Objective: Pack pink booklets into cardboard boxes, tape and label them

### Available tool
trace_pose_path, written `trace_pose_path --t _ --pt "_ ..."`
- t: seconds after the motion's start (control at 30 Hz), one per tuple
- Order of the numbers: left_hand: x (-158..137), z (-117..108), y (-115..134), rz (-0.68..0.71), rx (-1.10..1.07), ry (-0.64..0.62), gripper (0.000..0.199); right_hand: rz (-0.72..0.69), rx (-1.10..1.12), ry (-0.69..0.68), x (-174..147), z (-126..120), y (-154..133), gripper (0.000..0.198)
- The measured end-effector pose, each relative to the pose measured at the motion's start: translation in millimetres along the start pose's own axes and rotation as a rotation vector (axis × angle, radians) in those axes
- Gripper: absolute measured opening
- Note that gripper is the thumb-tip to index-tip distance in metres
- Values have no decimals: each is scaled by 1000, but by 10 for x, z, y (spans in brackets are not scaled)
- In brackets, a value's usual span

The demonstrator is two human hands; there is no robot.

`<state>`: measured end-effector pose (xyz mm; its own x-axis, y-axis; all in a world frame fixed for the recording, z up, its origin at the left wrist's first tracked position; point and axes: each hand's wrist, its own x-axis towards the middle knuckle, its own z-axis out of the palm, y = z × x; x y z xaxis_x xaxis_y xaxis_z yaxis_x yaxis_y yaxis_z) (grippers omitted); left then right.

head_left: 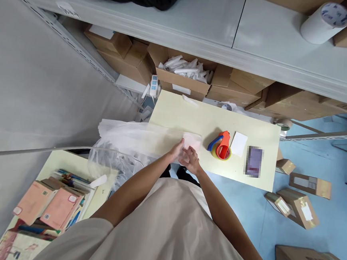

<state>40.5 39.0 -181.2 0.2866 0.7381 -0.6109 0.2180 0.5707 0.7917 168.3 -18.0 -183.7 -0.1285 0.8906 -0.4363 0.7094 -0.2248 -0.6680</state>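
Note:
A small pale pink packet, seemingly wrapped in thin translucent white sheeting, lies at the near edge of the cream table. My left hand grips its left side, fingers closed along the edge. Over its near edge my right hand is bent, fingertips pressing on the wrap close to my left hand. What is inside the packet is hidden. A long strip of translucent wrapping sheet stretches left from the table. Right of my hands sits a red and blue tape dispenser, beside a white card.
A blurred purple item lies at the table's right. Behind stand cardboard boxes, one open box holding white rolled pieces. A shelf overhangs them. Pink books are stacked on a left-hand table. Cartons lie on the blue floor.

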Motion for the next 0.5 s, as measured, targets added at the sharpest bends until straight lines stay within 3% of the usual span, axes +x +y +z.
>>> trace_pose_path --t 0.1,0.17,0.2,0.3,0.37,0.43,0.5 --pt "-5 -230 -28 -24 156 246 53 49 -6 -70 96 39 -18 52" --pt "-56 -267 -63 77 321 395 50 70 -17 -72 120 58 -12 53" --pt "-87 -252 -86 163 405 382 48 73 -20 -63 121 72 -2 54" --pt "-137 -123 -177 342 586 161 44 22 37 52 89 130 72 49" --pt "-117 -40 -237 244 522 92 42 46 132 265 61 173 156 45" --pt "-68 -4 -281 117 390 119 41 184 268 479 46 204 243 47" --pt "-17 -8 -302 73 289 123 36 347 446 549 50 201 307 55"
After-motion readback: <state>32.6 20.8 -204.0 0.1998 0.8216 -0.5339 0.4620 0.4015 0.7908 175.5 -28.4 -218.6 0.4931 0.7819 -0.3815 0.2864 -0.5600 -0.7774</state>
